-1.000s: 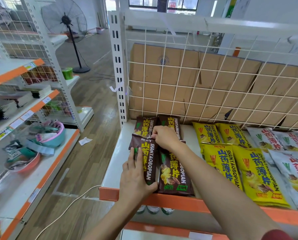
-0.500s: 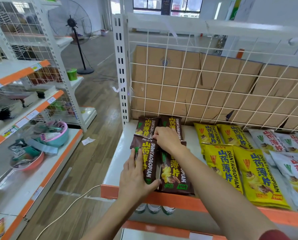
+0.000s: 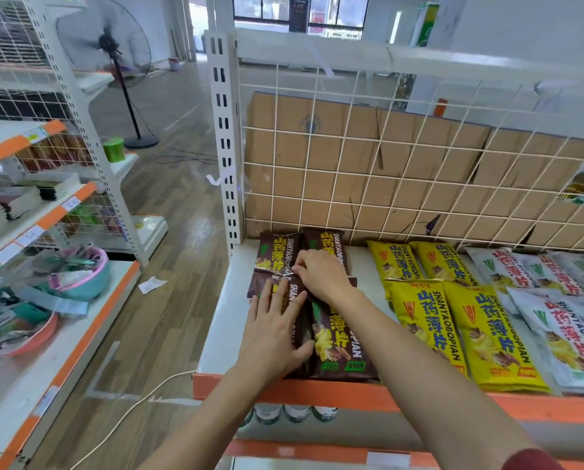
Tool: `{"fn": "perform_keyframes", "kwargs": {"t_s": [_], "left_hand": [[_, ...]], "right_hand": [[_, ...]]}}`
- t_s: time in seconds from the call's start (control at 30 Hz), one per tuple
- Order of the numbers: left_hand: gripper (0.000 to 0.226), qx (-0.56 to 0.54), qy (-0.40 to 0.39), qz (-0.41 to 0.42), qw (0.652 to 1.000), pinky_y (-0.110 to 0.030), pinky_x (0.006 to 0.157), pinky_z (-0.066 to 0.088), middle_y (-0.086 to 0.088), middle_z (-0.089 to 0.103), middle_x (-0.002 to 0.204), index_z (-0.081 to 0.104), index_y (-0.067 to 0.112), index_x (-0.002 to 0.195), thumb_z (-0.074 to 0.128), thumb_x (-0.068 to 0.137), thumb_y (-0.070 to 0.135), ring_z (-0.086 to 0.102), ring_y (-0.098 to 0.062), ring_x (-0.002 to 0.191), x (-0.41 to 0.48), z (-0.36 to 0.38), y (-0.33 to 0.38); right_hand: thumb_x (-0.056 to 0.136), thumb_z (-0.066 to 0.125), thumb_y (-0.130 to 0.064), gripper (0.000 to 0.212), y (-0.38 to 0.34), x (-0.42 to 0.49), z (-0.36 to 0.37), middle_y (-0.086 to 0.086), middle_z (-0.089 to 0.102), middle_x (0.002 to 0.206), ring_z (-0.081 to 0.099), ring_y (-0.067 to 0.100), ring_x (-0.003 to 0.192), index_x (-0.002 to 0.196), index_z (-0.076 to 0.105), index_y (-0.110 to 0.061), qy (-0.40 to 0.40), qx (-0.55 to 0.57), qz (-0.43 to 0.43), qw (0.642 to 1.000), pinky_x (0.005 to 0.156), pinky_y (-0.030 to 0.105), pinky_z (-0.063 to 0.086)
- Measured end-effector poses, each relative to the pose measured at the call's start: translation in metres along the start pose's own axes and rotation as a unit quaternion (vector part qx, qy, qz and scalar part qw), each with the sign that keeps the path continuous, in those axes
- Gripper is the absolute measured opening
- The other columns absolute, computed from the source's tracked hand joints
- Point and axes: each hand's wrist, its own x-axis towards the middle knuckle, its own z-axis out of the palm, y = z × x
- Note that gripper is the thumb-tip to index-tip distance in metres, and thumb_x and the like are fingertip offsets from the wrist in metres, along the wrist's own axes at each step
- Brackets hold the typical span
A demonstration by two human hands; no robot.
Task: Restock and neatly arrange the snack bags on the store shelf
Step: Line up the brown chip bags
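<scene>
Brown snack bags (image 3: pixel 338 334) lie at left end of shelf (image 3: pixel 222 317), beside yellow bags (image 3: pixel 453 327). Left hand (image 3: pixel 273 330) pressed flat on front bag, fingers straight. Right hand (image 3: pixel 321 273) pinches bag edge between two rows.

Just right of the slotted white post (image 3: pixel 224 130), the rear left brown bag (image 3: pixel 274 257) and rear right brown bag (image 3: pixel 331 240) bear yellow 山药薄片 beside white SHANYAOBOPIAN, partly covered. On the front right brown bag (image 3: pixel 341 344) only 薄片 and OPIAN show. On the front left brown bag (image 3: pixel 295 293) only SHAN shows past the left hand (image 3: pixel 270 334). Farther right of the post, the yellow bags (image 3: pixel 494 337) carry blue 山药薄片 with SHANYAOBOPIAN. The pale bags (image 3: pixel 569 334), farthest from it, carry the same words. The shelf-edge tags (image 3: pixel 34 134) left of the post are too small to read.
</scene>
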Motion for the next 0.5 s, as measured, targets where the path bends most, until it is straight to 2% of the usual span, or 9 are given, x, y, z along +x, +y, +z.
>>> {"fn": "perform_keyframes", "kwargs": {"t_s": [0.07,0.13,0.27,0.4,0.5], "left_hand": [[0.093,-0.005,0.001,0.002,1.0,-0.042,0.116,-0.003,0.0,-0.009,0.157,0.005,0.037,0.147,0.006,0.059,0.067,-0.017,-0.023,0.143,0.0,0.0,0.001],[0.092,-0.025,0.004,-0.001,1.0,-0.042,0.116,-0.002,0.001,-0.01,0.157,0.005,0.038,0.147,0.006,0.06,0.069,-0.017,-0.021,0.143,0.0,-0.001,0.0],[0.086,-0.083,0.008,0.003,0.996,-0.04,0.117,0.003,0.005,-0.008,0.157,0.009,0.036,0.147,0.02,0.07,0.072,-0.012,-0.017,0.144,0.001,-0.004,-0.006],[0.093,-0.102,0.03,0.019,0.994,-0.036,0.117,0.008,0.008,0.0,0.157,0.012,0.038,0.146,0.008,0.06,0.073,-0.002,-0.017,0.144,-0.003,-0.01,-0.023],[0.089,-0.136,0.045,0.03,0.989,-0.04,0.115,0.018,0.004,0.017,0.155,0.022,0.035,0.145,0.017,0.064,0.072,0.016,-0.02,0.143,-0.004,-0.012,-0.039]], "right_hand": [[0.093,0.048,-0.032,0.022,0.002,-0.005,-0.004,0.005,0.062,0.106,0.054,0.025,0.103,0.102,0.06,-0.015,0.018,0.007,0.0,1.0,0.09,0.039,0.038],[0.093,0.048,-0.033,0.023,0.006,-0.013,-0.009,0.004,0.06,0.108,0.053,0.024,0.106,0.105,0.059,-0.018,0.034,0.001,0.009,0.999,0.09,0.039,0.036],[0.093,0.046,-0.039,0.032,0.021,-0.037,-0.015,0.003,0.056,0.118,0.05,0.025,0.113,0.116,0.052,-0.019,0.043,-0.073,0.034,0.996,0.09,0.037,0.036],[0.091,0.048,-0.042,0.039,0.038,-0.074,-0.021,0.001,0.054,0.122,0.048,0.021,0.117,0.125,0.047,-0.023,0.052,-0.067,0.09,0.992,0.096,0.036,0.036],[0.091,0.049,-0.042,0.041,0.05,-0.106,-0.025,-0.001,0.054,0.127,0.048,0.02,0.12,0.128,0.047,-0.026,0.068,-0.027,0.122,0.99,0.1,0.038,0.036]]}}
